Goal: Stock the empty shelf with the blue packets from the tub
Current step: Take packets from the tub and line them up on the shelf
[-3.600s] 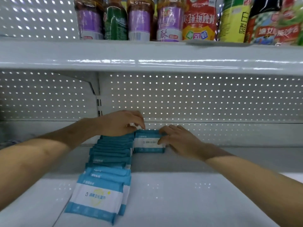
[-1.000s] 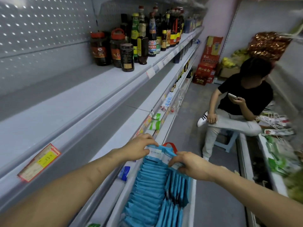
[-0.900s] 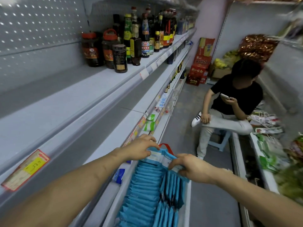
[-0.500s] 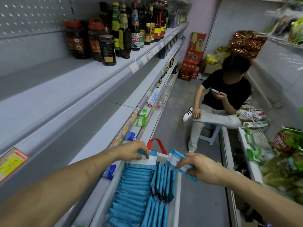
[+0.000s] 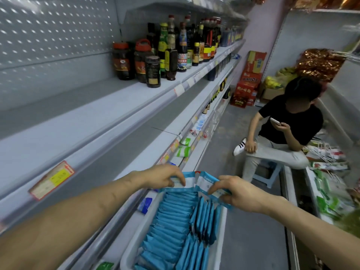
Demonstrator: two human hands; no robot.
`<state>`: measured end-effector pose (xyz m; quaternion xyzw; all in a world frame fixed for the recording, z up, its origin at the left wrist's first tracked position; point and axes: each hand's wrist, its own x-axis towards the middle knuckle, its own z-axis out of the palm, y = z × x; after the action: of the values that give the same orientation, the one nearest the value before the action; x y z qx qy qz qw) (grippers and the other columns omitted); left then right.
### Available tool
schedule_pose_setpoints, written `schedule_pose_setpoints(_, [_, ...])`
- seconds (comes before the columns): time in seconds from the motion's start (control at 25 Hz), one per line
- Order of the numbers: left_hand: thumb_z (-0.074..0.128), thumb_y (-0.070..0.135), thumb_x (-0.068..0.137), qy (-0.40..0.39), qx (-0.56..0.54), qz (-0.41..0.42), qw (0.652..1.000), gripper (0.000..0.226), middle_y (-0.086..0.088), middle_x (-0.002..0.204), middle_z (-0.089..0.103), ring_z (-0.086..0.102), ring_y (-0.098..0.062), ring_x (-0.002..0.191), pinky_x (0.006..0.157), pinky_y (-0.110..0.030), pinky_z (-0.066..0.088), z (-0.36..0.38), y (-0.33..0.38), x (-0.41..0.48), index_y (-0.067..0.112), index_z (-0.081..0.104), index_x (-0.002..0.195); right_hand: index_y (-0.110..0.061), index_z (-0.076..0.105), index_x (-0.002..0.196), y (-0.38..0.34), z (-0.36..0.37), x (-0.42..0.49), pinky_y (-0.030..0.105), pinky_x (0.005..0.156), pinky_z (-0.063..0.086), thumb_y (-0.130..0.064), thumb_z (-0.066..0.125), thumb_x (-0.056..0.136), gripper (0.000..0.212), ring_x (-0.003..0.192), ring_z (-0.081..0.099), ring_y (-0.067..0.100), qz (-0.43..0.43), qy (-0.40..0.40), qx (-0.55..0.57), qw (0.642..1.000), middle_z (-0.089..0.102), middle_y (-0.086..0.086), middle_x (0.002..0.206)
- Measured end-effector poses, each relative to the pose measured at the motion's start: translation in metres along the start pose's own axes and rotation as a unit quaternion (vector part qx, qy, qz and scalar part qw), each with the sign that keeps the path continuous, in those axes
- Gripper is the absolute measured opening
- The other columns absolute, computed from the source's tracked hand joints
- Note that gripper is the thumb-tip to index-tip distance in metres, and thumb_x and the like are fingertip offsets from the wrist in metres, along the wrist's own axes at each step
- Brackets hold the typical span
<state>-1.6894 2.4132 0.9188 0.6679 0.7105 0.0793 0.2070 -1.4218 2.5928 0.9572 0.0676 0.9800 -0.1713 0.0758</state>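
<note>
Both hands [image 5: 200, 189] have risen, each pinching a blue packet [image 5: 209, 185] above the tub [image 5: 128, 256].

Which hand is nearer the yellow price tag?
Left. The left hand is over the tub's shelf side, closer to the yellow price tag; the right hand is aisle-side.

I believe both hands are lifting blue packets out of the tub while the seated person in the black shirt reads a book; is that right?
Not quite: in the head view the seated person holds a phone, not a book. The rest stands: the left hand and right hand each grip blue packets above the tub.
</note>
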Motion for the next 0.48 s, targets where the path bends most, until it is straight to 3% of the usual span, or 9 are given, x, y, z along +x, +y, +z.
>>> schedule_pose_setpoints(0.16, [0.068, 0.011, 0.091, 0.080, 0.046, -0.024, 0.995, 0.038, 0.012, 0.114, 0.058, 0.054, -0.008, 0.108, 0.099, -0.031, 0.042, -0.091, 0.017, -0.062, 0.035, 0.070, 0.121, -0.046, 0.065, 0.120, -0.028, -0.047, 0.040, 0.030, 0.092, 0.049, -0.017, 0.066, 0.086, 0.045, 0.106, 0.057, 0.004, -0.058, 0.011, -0.011, 0.998, 0.058, -0.017, 0.117])
schedule_pose_setpoints(0.32, [0.071, 0.011, 0.090, 0.153, 0.074, -0.076, 0.983, 0.038, 0.011, 0.114, 0.060, 0.055, -0.010, 0.106, 0.099, -0.029, 0.042, -0.174, 0.039, -0.149, 0.034, 0.071, 0.119, -0.043, 0.069, 0.118, -0.089, -0.107, 0.079, 0.026, 0.096, 0.046, -0.013, 0.069, 0.088, 0.042, 0.110, 0.055, 0.004, -0.142, 0.032, -0.023, 0.989, 0.056, -0.017, 0.122])
schedule_pose_setpoints(0.48, [0.072, 0.008, 0.091, 0.210, 0.070, -0.160, 0.962, 0.036, 0.012, 0.112, 0.059, 0.052, -0.004, 0.103, 0.093, -0.018, 0.040, -0.220, 0.057, -0.256, 0.032, 0.073, 0.117, -0.047, 0.070, 0.113, -0.171, -0.149, 0.120, 0.024, 0.095, 0.047, -0.014, 0.071, 0.090, 0.041, 0.110, 0.056, 0.002, -0.229, 0.034, -0.034, 0.972, 0.055, -0.023, 0.121])
